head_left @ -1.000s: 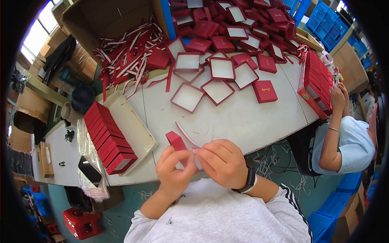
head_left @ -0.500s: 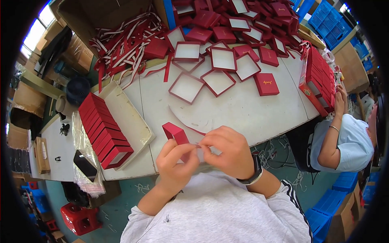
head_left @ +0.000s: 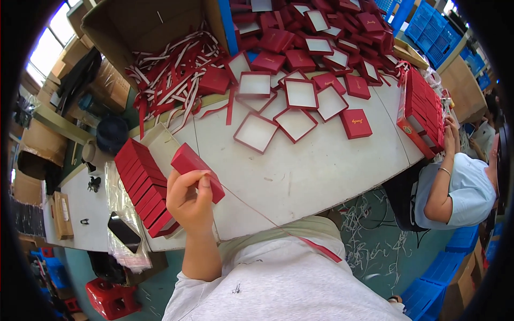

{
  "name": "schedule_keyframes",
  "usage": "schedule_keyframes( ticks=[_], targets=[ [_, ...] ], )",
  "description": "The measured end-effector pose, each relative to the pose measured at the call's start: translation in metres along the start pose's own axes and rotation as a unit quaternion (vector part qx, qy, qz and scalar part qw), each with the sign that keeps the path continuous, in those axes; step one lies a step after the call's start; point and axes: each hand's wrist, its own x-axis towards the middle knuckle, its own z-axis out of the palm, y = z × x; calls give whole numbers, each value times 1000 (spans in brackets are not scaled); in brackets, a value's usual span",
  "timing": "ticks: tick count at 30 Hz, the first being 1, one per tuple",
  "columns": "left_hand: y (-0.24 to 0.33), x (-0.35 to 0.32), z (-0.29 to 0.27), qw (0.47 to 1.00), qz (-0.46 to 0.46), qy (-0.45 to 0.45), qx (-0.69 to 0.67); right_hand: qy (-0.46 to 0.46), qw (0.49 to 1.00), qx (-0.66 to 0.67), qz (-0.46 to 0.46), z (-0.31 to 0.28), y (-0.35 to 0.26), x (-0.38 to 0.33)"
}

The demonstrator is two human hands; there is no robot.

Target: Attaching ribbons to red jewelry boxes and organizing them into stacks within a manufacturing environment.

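Only left hand [head_left: 188, 199] visible, gripping red box [head_left: 196, 171]

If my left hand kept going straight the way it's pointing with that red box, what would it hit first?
Probably the row of closed red boxes standing in the shallow tray: the left hand with its red box points up and left toward it. Depth is uncertain.

Pale worktable [head_left: 321, 176], teal littered floor [head_left: 369, 241], bright window [head_left: 45, 51], stacked blue crates [head_left: 428, 24].
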Motion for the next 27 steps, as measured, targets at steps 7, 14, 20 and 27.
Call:
schedule_keyframes(
  ticks=[7,14,20,27],
  targets=[
    [16,5,26,986,100,-30,-133,11,859,316,-403,-233,-308,-194],
    [30,-16,10,973,189,-1,-135,-152,314,322,-880,-375,-513,-436],
    [25,-39,-3,967,141,14,-211,-524,392,226,-722,-372,-519,-449],
    [-2,-46,7,967,70,3,-246,-429,374,275,-775,-359,-520,-432]
  ],
)
